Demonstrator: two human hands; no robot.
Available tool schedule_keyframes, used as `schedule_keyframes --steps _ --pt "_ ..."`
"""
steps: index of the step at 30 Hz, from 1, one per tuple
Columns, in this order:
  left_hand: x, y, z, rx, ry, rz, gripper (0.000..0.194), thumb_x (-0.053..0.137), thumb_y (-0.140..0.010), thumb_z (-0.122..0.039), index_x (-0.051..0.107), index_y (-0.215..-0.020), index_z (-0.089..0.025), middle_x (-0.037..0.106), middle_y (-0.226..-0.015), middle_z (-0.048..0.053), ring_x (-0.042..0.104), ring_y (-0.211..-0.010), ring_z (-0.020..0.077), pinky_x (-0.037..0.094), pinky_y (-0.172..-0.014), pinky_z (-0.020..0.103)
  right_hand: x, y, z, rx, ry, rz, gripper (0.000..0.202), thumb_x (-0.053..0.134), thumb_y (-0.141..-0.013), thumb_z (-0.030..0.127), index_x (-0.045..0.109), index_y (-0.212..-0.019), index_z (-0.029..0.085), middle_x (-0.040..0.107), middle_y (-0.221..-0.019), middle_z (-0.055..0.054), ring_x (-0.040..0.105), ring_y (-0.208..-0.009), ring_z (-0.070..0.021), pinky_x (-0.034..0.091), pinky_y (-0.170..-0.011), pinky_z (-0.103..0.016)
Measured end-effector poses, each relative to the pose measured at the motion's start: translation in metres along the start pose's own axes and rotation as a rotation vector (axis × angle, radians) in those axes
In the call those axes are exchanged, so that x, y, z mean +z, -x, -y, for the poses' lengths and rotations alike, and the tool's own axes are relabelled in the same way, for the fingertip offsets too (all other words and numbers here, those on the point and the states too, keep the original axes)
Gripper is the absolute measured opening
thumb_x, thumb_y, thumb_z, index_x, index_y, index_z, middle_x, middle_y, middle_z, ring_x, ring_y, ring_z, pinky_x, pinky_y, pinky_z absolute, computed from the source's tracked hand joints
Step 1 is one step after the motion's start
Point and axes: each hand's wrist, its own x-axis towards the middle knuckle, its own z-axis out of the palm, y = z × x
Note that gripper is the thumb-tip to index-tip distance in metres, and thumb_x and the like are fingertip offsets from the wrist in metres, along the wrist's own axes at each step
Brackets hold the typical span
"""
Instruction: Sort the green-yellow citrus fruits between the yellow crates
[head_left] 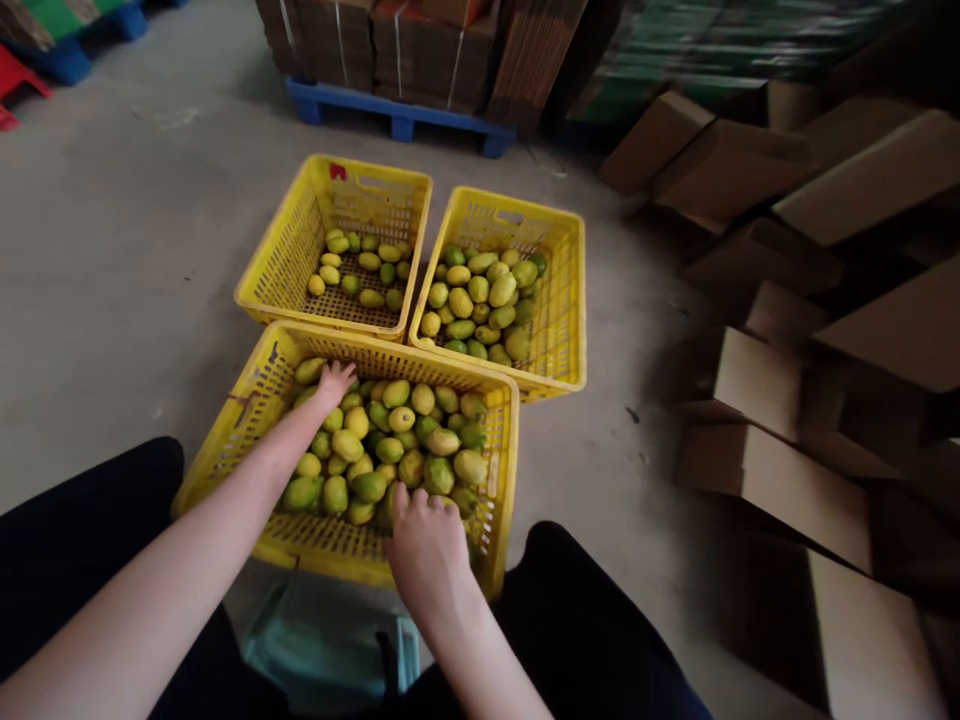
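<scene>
Yellow and green lemons fill much of the near yellow plastic crate, which stands between my knees. Toward its far left side, my left hand reaches down among the fruit. Its fingers look a little apart, with one lemon just to their left. My right hand is at the near side of the same crate, back up and fingers curled downward over the fruit. Whatever lies under those fingers is hidden by the hand. A dark green lemon shows beside its index finger.
Behind stand two more yellow crates: the left one holds fewer lemons, the right one more. Open cardboard boxes pile up on the right. Bundled cardboard sits on a blue pallet. A teal object is below the near crate.
</scene>
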Motion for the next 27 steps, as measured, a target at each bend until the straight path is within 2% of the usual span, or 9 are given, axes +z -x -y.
schedule_keyframes --steps 3,6,8,10,14,18,20,23,27 --pt "-0.006 0.001 0.003 0.051 0.027 0.017 0.041 0.068 -0.079 -0.019 0.067 -0.119 -0.025 0.039 -0.152 0.013 0.027 -0.136 0.0470 0.027 -0.105 0.061 -0.008 -0.001 0.005 -0.032 -0.060 0.006 0.048 0.055 -0.088 0.016 0.054 -0.135 0.008 0.069 -0.115 -0.024 0.068 -0.106 -0.0343 0.054 -0.084 -0.043" --pt "-0.021 0.013 0.004 0.122 0.078 0.031 0.058 0.081 -0.064 -0.019 0.066 -0.120 -0.021 0.041 -0.149 0.016 0.034 -0.135 0.0448 0.033 -0.107 0.054 -0.023 0.005 -0.005 -0.040 -0.144 0.007 0.048 0.063 -0.087 0.027 0.056 -0.131 0.009 0.069 -0.116 -0.023 0.067 -0.107 -0.0359 0.053 -0.086 -0.044" --pt "-0.034 0.024 0.002 0.138 0.167 0.027 0.065 0.083 -0.063 -0.027 0.064 -0.124 -0.016 0.045 -0.144 0.019 0.045 -0.129 0.0411 0.038 -0.105 0.047 -0.034 0.010 -0.020 0.009 -0.214 -0.074 0.048 0.064 -0.087 0.030 0.056 -0.130 0.012 0.068 -0.116 -0.022 0.066 -0.108 -0.0372 0.052 -0.088 -0.047" --pt "-0.051 0.040 -0.006 0.145 0.279 0.034 0.064 0.078 -0.070 -0.041 0.062 -0.125 -0.013 0.054 -0.135 0.019 0.055 -0.119 0.0357 0.042 -0.102 0.041 -0.045 0.013 -0.037 0.072 -0.364 -0.266 0.044 0.064 -0.087 0.030 0.056 -0.128 0.015 0.066 -0.121 -0.021 0.061 -0.115 -0.0377 0.048 -0.095 -0.052" --pt "-0.107 0.084 -0.046 0.221 0.647 0.095 0.061 0.060 -0.080 -0.062 0.064 -0.123 -0.019 0.066 -0.123 0.009 0.060 -0.114 0.0291 0.047 -0.096 0.037 -0.059 0.013 -0.055 -0.004 -1.187 -0.681 0.052 0.066 -0.082 0.047 0.053 -0.127 0.026 0.051 -0.142 -0.012 0.049 -0.131 -0.0324 0.048 -0.100 -0.050" --pt "-0.182 0.134 -0.093 0.372 1.129 0.280 0.065 0.041 -0.089 -0.070 0.066 -0.117 -0.016 0.071 -0.105 0.010 0.068 -0.094 0.0269 0.054 -0.084 0.041 -0.064 0.014 -0.053 -0.054 -1.860 -0.614 0.046 0.061 -0.079 0.060 0.059 -0.111 0.027 0.064 -0.115 -0.006 0.062 -0.110 -0.0272 0.059 -0.079 -0.041" --pt "-0.205 0.146 -0.102 0.391 1.182 0.216 0.061 0.041 -0.091 -0.065 0.064 -0.119 -0.017 0.070 -0.102 0.009 0.070 -0.082 0.0229 0.055 -0.079 0.040 -0.062 0.017 -0.053 -0.085 -2.035 -0.554 0.043 0.061 -0.077 0.059 0.058 -0.102 0.025 0.066 -0.100 -0.005 0.067 -0.097 -0.0265 0.060 -0.073 -0.040" --pt "-0.196 0.141 -0.097 0.326 1.098 -0.014 0.043 0.047 -0.093 -0.049 0.062 -0.115 -0.015 0.069 -0.102 0.008 0.070 -0.078 0.0180 0.056 -0.079 0.037 -0.057 0.021 -0.064 -0.085 -2.221 -0.486 0.042 0.061 -0.075 0.060 0.055 -0.096 0.024 0.067 -0.089 -0.005 0.069 -0.086 -0.0264 0.060 -0.070 -0.041" --pt "-0.117 0.120 -0.096 0.065 0.637 -0.058 0.029 0.043 -0.091 -0.028 0.065 -0.101 -0.012 0.071 -0.093 0.011 0.069 -0.087 0.0235 0.054 -0.084 0.040 -0.049 0.024 -0.087 -0.107 -2.249 -0.578 0.037 0.063 -0.076 0.056 0.054 -0.096 0.026 0.068 -0.090 -0.004 0.069 -0.088 -0.0251 0.060 -0.074 -0.042"
